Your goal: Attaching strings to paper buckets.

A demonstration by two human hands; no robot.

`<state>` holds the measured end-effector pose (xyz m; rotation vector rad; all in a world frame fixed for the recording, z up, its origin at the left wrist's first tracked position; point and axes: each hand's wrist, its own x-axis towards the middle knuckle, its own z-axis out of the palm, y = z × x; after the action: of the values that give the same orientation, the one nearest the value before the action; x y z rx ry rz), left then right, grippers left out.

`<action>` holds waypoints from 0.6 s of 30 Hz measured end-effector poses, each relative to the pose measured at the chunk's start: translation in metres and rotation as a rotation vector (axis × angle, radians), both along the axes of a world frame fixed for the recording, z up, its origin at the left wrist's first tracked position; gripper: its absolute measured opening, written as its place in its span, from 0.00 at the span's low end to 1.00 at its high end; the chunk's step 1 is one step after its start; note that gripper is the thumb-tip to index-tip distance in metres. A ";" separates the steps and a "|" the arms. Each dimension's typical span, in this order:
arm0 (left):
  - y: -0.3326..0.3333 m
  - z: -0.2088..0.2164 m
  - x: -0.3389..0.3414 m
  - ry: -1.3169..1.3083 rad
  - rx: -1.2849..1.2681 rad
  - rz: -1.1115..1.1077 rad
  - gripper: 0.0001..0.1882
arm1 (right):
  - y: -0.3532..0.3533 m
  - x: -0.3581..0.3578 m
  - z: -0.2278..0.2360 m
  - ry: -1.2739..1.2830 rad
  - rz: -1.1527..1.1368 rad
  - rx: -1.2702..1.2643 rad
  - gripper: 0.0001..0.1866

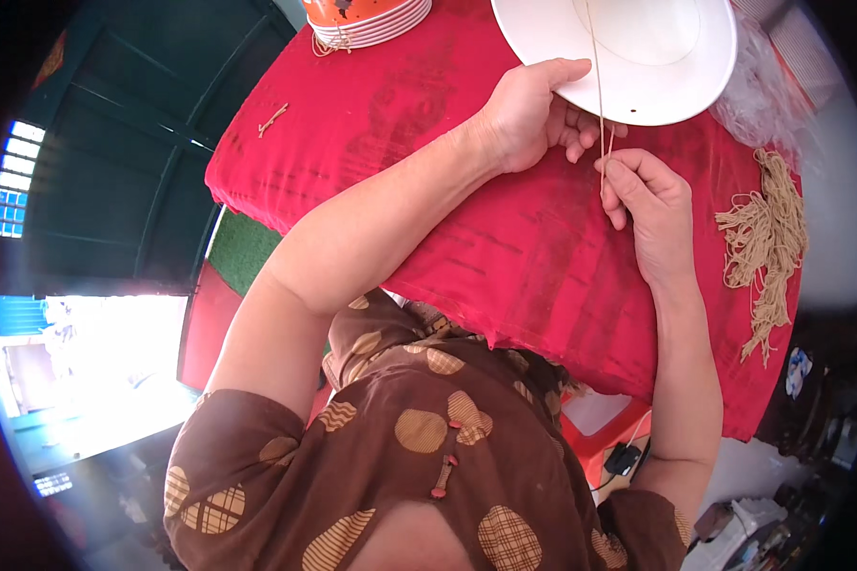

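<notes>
A white, round, wide-rimmed dish-shaped piece (705, 57) with a small dark hole near its rim is at the top right of the table. My left hand (535, 114) grips its near left rim, thumb on top and the other fingers curled below. A thin beige cord (597, 67) runs down across the white piece and past its rim. Just below that rim, my right hand (647, 195) pinches the cord between thumb and fingertips. Where the cord meets the far side of the piece is cut off by the picture's top edge.
A red cloth covers the table (428, 200). At its right edge lies a bundle of beige cords (769, 238), with a clear plastic bag (762, 105) above. A stack of orange-and-white containers (367, 24) stands far left, near a short piece of cord (273, 120). A red stool (600, 428) shows below.
</notes>
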<state>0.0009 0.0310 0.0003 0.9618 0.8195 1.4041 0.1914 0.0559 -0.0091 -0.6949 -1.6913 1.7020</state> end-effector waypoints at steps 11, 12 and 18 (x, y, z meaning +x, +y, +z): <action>-0.002 0.008 0.005 -0.100 -0.102 0.074 0.22 | 0.002 0.002 0.004 -0.023 0.005 -0.026 0.08; -0.002 0.006 0.006 -0.150 -0.129 0.108 0.20 | 0.001 0.003 0.004 -0.036 0.001 -0.033 0.08; -0.009 0.004 0.008 -0.215 -0.193 0.120 0.19 | -0.005 0.002 0.005 -0.056 -0.060 -0.112 0.08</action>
<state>0.0089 0.0223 0.0045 0.6110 0.8433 1.4720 0.1935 0.0506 -0.0038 -0.8440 -1.6060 1.7603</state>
